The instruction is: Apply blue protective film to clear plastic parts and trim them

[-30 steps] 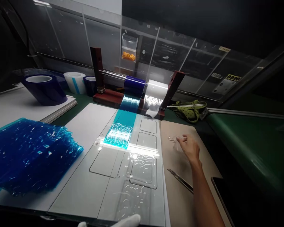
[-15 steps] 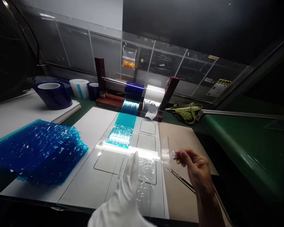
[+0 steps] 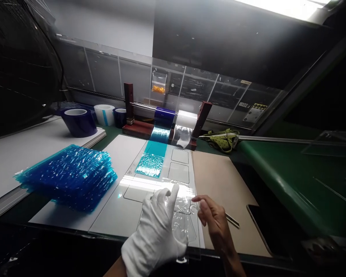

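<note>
My left hand [image 3: 155,227], in a white glove, is closed around a clear plastic piece [image 3: 180,227], its thumb low near the table's front edge and its fingers on the far side. Bare, my right hand [image 3: 215,219] hovers just right of that piece with the index finger stretched toward it. Whether a fingertip touches it is hard to see. Beneath both lies a white sheet with rounded rectangles [image 3: 132,223] drawn on it. A strip of blue film [image 3: 152,154] runs down onto this sheet from a roll.
A wooden stand [image 3: 137,130] carries a blue roll [image 3: 165,114] and a clear film roll [image 3: 187,120]. At left sits a stack of blue film-covered pieces [image 3: 72,177]. Right are brown board [image 3: 219,181], a slim tool [image 3: 232,220], a phone [image 3: 262,223] and a green pouch [image 3: 223,140].
My right hand has moved left and down toward the left hand; the clear strip it pinched no longer shows in its fingers. My left fingers have curled around the clear piece. The view has shifted.
</note>
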`<control>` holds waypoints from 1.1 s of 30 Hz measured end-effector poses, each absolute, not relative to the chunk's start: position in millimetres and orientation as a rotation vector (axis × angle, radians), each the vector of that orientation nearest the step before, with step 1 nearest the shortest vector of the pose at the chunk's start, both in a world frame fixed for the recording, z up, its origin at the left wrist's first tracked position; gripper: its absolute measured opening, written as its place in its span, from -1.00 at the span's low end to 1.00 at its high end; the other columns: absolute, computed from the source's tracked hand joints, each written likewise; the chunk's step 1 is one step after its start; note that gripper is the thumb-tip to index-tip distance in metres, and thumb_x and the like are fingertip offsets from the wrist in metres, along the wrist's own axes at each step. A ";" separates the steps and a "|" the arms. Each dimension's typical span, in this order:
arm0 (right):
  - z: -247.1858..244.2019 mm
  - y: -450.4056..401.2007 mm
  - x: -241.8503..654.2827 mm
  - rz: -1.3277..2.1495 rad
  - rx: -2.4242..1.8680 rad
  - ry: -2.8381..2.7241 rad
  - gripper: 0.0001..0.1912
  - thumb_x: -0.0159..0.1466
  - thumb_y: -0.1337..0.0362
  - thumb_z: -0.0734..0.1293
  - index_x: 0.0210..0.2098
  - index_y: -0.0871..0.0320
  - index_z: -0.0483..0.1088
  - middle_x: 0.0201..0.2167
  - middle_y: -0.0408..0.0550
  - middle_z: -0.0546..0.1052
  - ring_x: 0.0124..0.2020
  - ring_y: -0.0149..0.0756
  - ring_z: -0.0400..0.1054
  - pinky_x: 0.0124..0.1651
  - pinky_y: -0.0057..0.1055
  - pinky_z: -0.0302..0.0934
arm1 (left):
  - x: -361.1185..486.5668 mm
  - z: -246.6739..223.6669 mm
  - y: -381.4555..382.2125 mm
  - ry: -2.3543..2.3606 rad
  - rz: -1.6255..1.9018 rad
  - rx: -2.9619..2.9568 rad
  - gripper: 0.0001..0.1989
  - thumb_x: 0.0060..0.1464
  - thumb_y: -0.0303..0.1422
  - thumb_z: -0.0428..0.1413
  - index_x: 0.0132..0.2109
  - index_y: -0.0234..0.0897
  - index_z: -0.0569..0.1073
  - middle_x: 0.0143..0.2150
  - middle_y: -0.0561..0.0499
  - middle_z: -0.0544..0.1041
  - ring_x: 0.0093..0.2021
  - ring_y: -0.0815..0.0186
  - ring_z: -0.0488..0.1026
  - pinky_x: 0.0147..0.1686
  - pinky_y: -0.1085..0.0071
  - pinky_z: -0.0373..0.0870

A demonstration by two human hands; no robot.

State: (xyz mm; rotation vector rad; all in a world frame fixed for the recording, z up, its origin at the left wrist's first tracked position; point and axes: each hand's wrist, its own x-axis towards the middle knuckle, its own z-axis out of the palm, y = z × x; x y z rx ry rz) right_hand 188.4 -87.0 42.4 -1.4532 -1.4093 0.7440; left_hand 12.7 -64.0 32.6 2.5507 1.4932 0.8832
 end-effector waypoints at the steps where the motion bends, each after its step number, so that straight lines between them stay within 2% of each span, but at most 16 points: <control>1: 42.1 -85.9 183.2 0.752 -1.464 -1.438 -0.56 0.36 -0.01 0.12 -0.24 0.20 0.44 -0.68 -0.29 0.10 -0.64 -0.44 0.02 -0.55 -0.47 -0.08 | 12.2 36.1 -65.3 1.517 0.859 2.568 0.05 -0.26 -0.20 0.17 0.36 -0.33 -0.09 0.11 -0.29 0.26 0.05 -0.08 0.25 0.03 -0.02 0.19; 4: 42.0 -83.0 172.1 0.612 -1.525 -1.569 -0.57 0.39 0.05 0.08 -0.36 0.18 0.41 -0.67 -0.27 0.14 -0.64 -0.44 0.04 -0.54 -0.46 -0.09 | 11.6 46.9 -68.8 1.638 0.704 2.589 0.02 -0.29 -0.18 0.15 0.34 -0.38 0.00 0.01 -0.30 0.31 -0.09 -0.06 0.31 -0.09 0.01 0.23; 8: 41.9 -85.9 160.8 0.061 -1.604 -1.900 -0.62 0.40 0.22 0.08 -0.49 0.15 0.33 -0.65 -0.17 0.31 -0.63 -0.41 0.15 -0.49 -0.42 -0.11 | 13.3 54.8 -74.7 1.719 0.311 2.715 -0.07 -0.26 -0.10 0.09 0.27 -0.48 0.17 -0.18 -0.28 0.39 -0.30 0.01 0.35 -0.28 0.04 0.26; 11: 41.7 -92.4 154.7 -0.235 -1.584 -2.047 -0.65 0.37 0.31 0.11 -0.53 0.14 0.30 -0.67 -0.14 0.33 -0.64 -0.39 0.17 -0.48 -0.39 -0.15 | 16.4 54.3 -80.6 1.727 0.061 2.943 -0.19 -0.22 -0.20 0.10 0.21 -0.53 0.27 -0.27 -0.26 0.42 -0.25 -0.11 0.38 -0.23 -0.07 0.26; 14: 43.4 -98.0 156.8 -0.080 -1.594 -1.935 -0.65 0.37 0.26 0.12 -0.50 0.15 0.34 -0.64 -0.12 0.35 -0.62 -0.38 0.21 -0.47 -0.40 -0.10 | 15.6 50.6 -83.8 1.672 0.151 3.007 -0.15 -0.24 -0.26 0.13 0.25 -0.53 0.21 -0.17 -0.34 0.44 -0.11 -0.26 0.35 -0.15 -0.17 0.23; 17: 45.1 -100.3 164.2 0.481 -1.554 -1.595 -0.61 0.37 0.08 0.13 -0.43 0.17 0.39 -0.67 -0.20 0.24 -0.65 -0.44 0.10 -0.54 -0.46 -0.11 | 10.0 38.6 -84.1 1.604 0.598 2.736 0.02 -0.31 -0.24 0.16 0.33 -0.46 0.02 0.07 -0.43 0.32 -0.02 -0.27 0.33 -0.10 -0.19 0.24; 20: 44.4 -100.3 168.6 1.083 -1.339 -1.270 -0.54 0.31 -0.07 0.17 -0.42 0.19 0.41 -0.72 -0.34 0.02 -0.70 -0.53 -0.17 -0.61 -0.50 -0.25 | 7.3 16.7 -85.2 1.268 1.064 2.429 0.13 -0.32 -0.25 0.17 0.36 -0.37 -0.21 0.21 -0.33 0.19 0.17 -0.11 0.24 0.09 -0.03 0.26; 22: 44.4 -100.7 169.5 1.274 -1.227 -1.173 -0.52 0.27 -0.10 0.21 -0.47 0.19 0.38 -0.74 -0.38 -0.05 -0.70 -0.55 -0.27 -0.61 -0.50 -0.31 | 9.1 4.5 -86.8 1.080 1.243 2.307 0.16 -0.31 -0.27 0.17 0.35 -0.41 -0.31 0.24 -0.32 0.13 0.22 -0.01 0.19 0.12 0.12 0.29; 23: 45.3 -101.6 170.0 1.291 -1.221 -1.162 -0.52 0.26 -0.11 0.21 -0.48 0.19 0.37 -0.74 -0.39 -0.07 -0.70 -0.55 -0.28 -0.61 -0.50 -0.33 | 10.3 1.8 -87.6 1.055 1.282 2.289 0.16 -0.31 -0.28 0.16 0.35 -0.42 -0.33 0.25 -0.33 0.11 0.24 0.00 0.18 0.12 0.15 0.30; 25: 49.0 -104.4 171.6 1.170 -1.321 -1.231 -0.53 0.28 -0.10 0.19 -0.46 0.17 0.36 -0.73 -0.37 -0.03 -0.69 -0.53 -0.23 -0.61 -0.50 -0.29 | 11.9 4.7 -88.8 1.165 1.245 2.340 0.14 -0.30 -0.28 0.16 0.36 -0.39 -0.29 0.23 -0.34 0.15 0.21 -0.06 0.19 0.11 0.07 0.28; 27: 54.4 -108.6 173.8 0.911 -1.515 -1.424 -0.55 0.32 -0.06 0.16 -0.43 0.16 0.38 -0.70 -0.30 0.09 -0.66 -0.49 -0.06 -0.56 -0.49 -0.17 | 11.1 16.7 -89.2 1.294 1.029 2.509 0.10 -0.29 -0.26 0.17 0.37 -0.34 -0.19 0.19 -0.35 0.22 0.15 -0.15 0.24 0.09 -0.08 0.22; 29: 59.6 -114.3 176.6 0.703 -1.673 -1.655 -0.58 0.35 0.02 0.14 -0.45 0.14 0.40 -0.65 -0.21 0.25 -0.59 -0.43 0.12 -0.48 -0.46 -0.05 | 8.5 30.8 -89.5 1.304 0.735 2.683 0.07 -0.32 -0.23 0.19 0.36 -0.33 -0.06 0.15 -0.36 0.30 0.08 -0.18 0.30 0.05 -0.14 0.20; 31: 64.0 -124.2 182.3 0.675 -1.733 -1.778 -0.59 0.36 0.07 0.13 -0.47 0.12 0.41 -0.61 -0.17 0.36 -0.54 -0.38 0.23 -0.43 -0.45 0.04 | 5.3 39.7 -90.7 1.202 0.516 2.762 0.06 -0.42 -0.23 0.21 0.32 -0.33 0.08 0.10 -0.34 0.36 0.02 -0.14 0.35 0.03 -0.08 0.22; 33: 68.4 -142.0 195.1 0.568 -1.728 -1.666 -0.61 0.37 0.10 0.11 -0.45 0.10 0.42 -0.56 -0.13 0.43 -0.49 -0.33 0.32 -0.40 -0.44 0.15 | 1.4 39.5 -92.6 1.184 0.496 2.723 0.06 -0.50 -0.27 0.22 0.28 -0.29 0.14 0.05 -0.26 0.41 0.00 -0.08 0.37 0.05 -0.02 0.24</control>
